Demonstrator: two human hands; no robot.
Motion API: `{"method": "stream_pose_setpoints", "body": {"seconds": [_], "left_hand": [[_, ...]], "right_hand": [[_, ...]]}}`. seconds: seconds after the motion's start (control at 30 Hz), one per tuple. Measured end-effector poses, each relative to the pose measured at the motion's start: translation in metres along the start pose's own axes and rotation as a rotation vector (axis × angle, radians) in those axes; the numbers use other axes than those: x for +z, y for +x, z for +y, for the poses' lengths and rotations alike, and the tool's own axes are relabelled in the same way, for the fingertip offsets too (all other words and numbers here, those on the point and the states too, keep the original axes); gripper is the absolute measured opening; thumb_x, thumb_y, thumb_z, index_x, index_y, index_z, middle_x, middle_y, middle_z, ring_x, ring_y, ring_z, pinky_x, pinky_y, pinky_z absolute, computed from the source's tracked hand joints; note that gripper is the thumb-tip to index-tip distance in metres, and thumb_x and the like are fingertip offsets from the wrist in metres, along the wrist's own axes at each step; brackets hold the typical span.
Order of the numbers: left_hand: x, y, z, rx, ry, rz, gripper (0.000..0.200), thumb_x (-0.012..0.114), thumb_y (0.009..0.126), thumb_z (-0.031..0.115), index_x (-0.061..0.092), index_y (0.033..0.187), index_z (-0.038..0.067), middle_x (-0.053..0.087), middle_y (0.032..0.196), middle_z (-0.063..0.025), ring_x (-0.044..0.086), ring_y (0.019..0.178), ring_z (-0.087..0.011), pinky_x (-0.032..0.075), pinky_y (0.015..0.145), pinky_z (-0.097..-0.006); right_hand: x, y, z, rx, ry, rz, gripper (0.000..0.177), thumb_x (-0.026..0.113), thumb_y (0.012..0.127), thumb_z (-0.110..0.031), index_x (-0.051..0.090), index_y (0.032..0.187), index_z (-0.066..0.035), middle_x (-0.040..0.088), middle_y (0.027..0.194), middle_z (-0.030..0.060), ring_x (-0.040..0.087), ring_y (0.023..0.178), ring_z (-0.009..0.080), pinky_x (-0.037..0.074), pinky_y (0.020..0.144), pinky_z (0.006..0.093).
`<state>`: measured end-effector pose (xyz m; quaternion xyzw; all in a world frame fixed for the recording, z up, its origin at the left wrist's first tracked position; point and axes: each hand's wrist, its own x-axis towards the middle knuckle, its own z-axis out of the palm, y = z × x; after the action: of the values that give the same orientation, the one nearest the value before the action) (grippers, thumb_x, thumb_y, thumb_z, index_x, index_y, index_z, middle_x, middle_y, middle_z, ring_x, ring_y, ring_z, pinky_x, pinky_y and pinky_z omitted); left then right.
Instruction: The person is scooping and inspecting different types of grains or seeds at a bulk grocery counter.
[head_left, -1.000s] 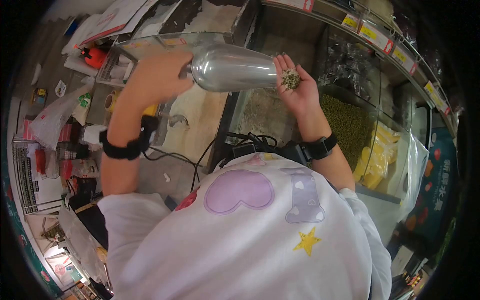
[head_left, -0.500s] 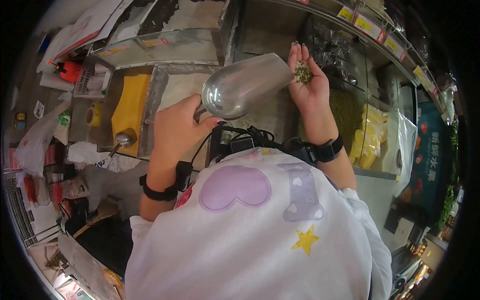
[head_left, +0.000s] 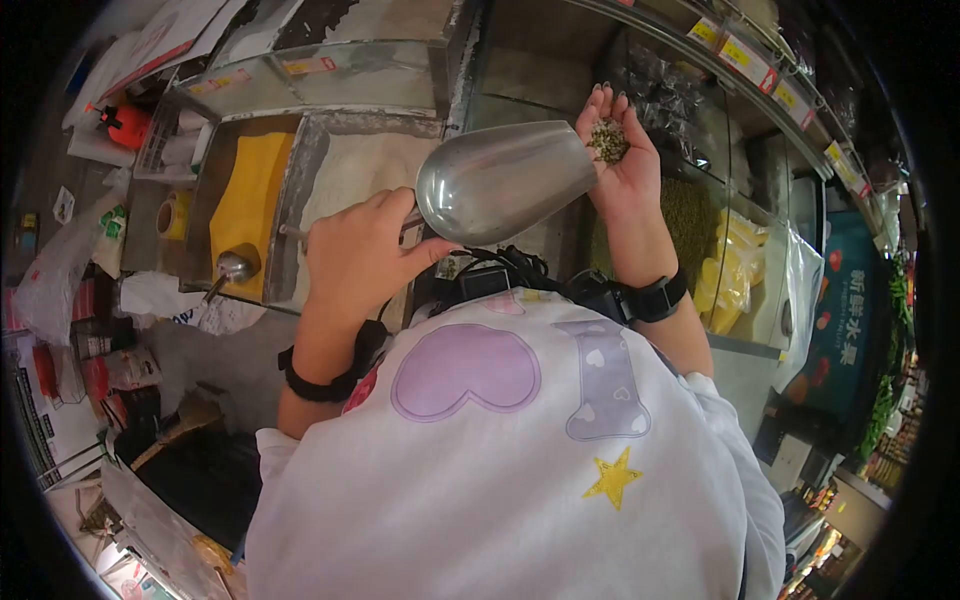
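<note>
My left hand (head_left: 362,240) holds the handle of a large, shiny metal scoop (head_left: 500,180), whose bowl extends to the right above the bins. The scoop's wide mouth is right beside my right hand (head_left: 628,180). That hand is palm up and cupped, with its fingertips pointing away from me. A small heap of green and whitish grains (head_left: 607,142) lies in its palm, near the base of the fingers. No contents can be made out inside the scoop.
Bins hold yellow material (head_left: 245,190) with a small metal ladle (head_left: 234,266), pale powder (head_left: 365,165), and green grains (head_left: 665,215). Yellow packages (head_left: 735,265) lie at the right. A price-tag rail (head_left: 745,62) runs across the upper right. An orange bottle (head_left: 126,126) stands upper left.
The scoop has turned to lie more level, and its mouth has shifted slightly right and down, closer over the edge of my right palm. The grains remain in that palm.
</note>
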<state>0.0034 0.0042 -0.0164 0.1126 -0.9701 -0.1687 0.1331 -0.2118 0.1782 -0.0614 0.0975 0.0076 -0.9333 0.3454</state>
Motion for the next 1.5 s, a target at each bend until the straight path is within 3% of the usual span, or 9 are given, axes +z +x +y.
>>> {"method": "stream_pose_setpoints", "body": {"seconds": [0.23,0.3,0.4,1.5], "left_hand": [[-0.001,-0.003,0.003,0.020,0.009,-0.001,0.047,0.066,0.066,0.052,0.058,0.085,0.010,0.060,0.071,-0.0029,0.061,0.065,-0.0234,0.044,0.051,-0.0350],[-0.002,-0.003,0.004,0.027,0.037,0.014,0.051,0.066,0.065,0.056,0.058,0.083,0.009,0.061,0.074,-0.0035,0.060,0.062,-0.0233,0.044,0.052,-0.0325],[-0.004,0.000,0.005,0.068,0.065,0.039,0.051,0.066,0.065,0.055,0.058,0.085,0.009,0.061,0.075,-0.0033,0.061,0.064,-0.0237,0.044,0.052,-0.0330],[0.002,0.009,0.006,0.091,0.086,0.031,0.047,0.067,0.064,0.051,0.056,0.084,0.010,0.058,0.069,-0.0037,0.061,0.065,-0.0229,0.045,0.051,-0.0343]], "right_hand": [[-0.004,-0.003,-0.001,0.059,0.017,-0.111,0.031,0.038,0.095,-0.017,0.049,0.115,0.002,0.050,0.122,0.0160,0.048,0.115,0.0296,0.044,0.093,0.0429],[-0.004,-0.004,0.002,0.075,0.007,-0.202,0.040,0.029,0.096,-0.021,0.040,0.127,0.003,0.041,0.132,0.0182,0.040,0.123,0.0314,0.037,0.099,0.0448],[-0.003,-0.005,0.002,0.105,-0.008,-0.290,0.045,0.026,0.096,-0.023,0.034,0.132,0.003,0.037,0.136,0.0188,0.035,0.127,0.0320,0.032,0.103,0.0447],[0.006,-0.015,0.016,0.006,-0.271,-0.083,0.043,0.030,0.094,-0.019,0.036,0.130,0.004,0.042,0.133,0.0183,0.040,0.124,0.0303,0.032,0.104,0.0394]]}}
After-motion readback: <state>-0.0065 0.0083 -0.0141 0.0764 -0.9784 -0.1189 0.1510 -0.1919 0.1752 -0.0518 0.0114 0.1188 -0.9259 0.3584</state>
